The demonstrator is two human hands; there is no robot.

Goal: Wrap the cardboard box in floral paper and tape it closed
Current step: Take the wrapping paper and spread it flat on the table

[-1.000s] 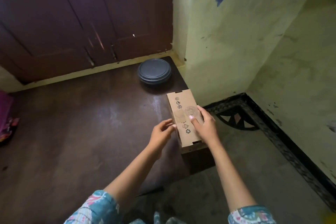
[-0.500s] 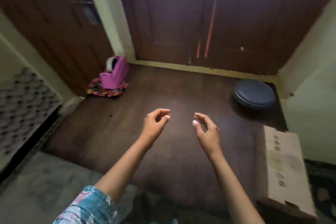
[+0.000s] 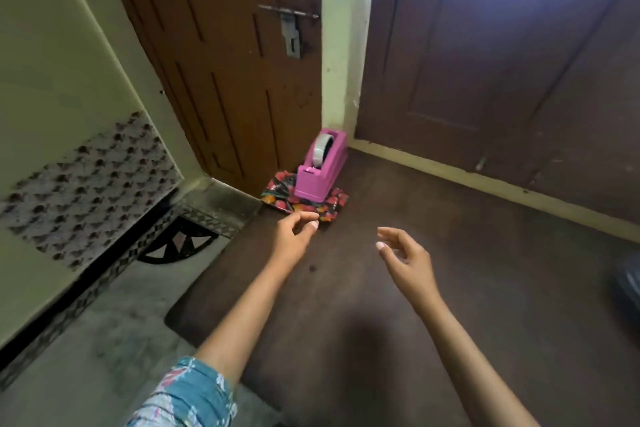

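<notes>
The folded floral paper (image 3: 277,191) lies flat on the dark brown surface (image 3: 381,305), in its far left corner at the foot of the brown door (image 3: 225,62); a pink tape dispenser (image 3: 317,180) stands upright on the paper, with a grey tape roll (image 3: 322,149) seated in it. The left hand (image 3: 294,236) hovers at the near edge of the paper, fingers loosely curled, gripping nothing; contact with the paper cannot be determined. The right hand (image 3: 407,258) hovers over the surface, well apart from the left, fingers relaxed and empty. A patterned blue sleeve (image 3: 187,395) covers the left upper arm; a dark blue object (image 3: 628,282) is cut off at the right edge.
</notes>
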